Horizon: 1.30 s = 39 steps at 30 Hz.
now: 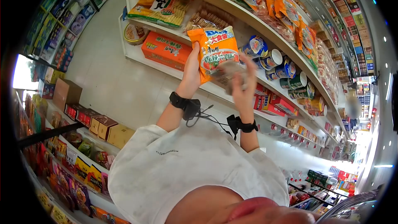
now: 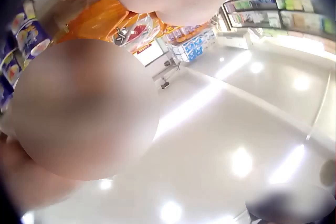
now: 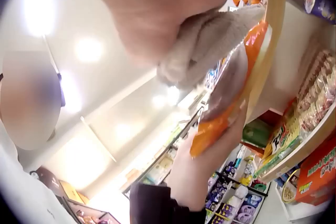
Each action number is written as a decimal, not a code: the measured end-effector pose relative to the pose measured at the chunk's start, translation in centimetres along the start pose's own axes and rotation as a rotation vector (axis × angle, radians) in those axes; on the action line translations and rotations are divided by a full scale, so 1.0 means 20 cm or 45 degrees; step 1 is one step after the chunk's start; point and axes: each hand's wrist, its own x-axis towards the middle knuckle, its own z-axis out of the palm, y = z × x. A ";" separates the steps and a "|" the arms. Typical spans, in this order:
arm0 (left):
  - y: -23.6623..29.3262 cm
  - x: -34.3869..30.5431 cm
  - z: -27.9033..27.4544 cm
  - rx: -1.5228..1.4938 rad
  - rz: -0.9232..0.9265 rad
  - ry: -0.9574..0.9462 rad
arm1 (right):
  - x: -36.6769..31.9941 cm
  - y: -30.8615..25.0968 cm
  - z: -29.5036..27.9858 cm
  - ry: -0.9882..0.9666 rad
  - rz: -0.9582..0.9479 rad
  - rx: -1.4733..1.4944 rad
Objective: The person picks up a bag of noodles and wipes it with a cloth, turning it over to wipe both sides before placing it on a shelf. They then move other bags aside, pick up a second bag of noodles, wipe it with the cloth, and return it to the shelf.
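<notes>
My left hand grips an orange packet of instant noodles by its left edge, thumb on the front, and holds it up before the shelves. My right hand pinches a crumpled grey cloth against the packet's lower right part; the hand is blurred in the head view. Seen from the right wrist, the cloth bunches under the fingers and overlaps the packet. In the left wrist view only part of the orange packet shows beneath the hand.
Behind the packet, a white shelf unit holds noodle cups, a red-orange box and a yellow-green bag of noodles. More orange packets lie on the shelf above. Cartons stand on a low shelf behind at the left.
</notes>
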 end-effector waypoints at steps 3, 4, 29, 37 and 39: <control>-0.06 -0.02 0.04 0.119 -0.012 -0.057 | 0.02 0.11 -0.13 0.507 0.285 0.194; -0.10 -0.02 0.05 0.157 -0.045 -0.094 | 0.04 0.13 -0.17 0.619 0.326 0.223; -1.24 0.04 0.68 0.485 -0.255 -0.304 | -0.44 0.51 -1.43 0.638 0.418 0.909; -1.56 0.03 0.79 0.513 0.108 -0.100 | -0.43 0.61 -1.45 0.592 0.520 1.541; -1.61 0.02 0.81 0.652 0.178 -0.137 | -0.41 0.53 -1.40 0.560 0.495 1.139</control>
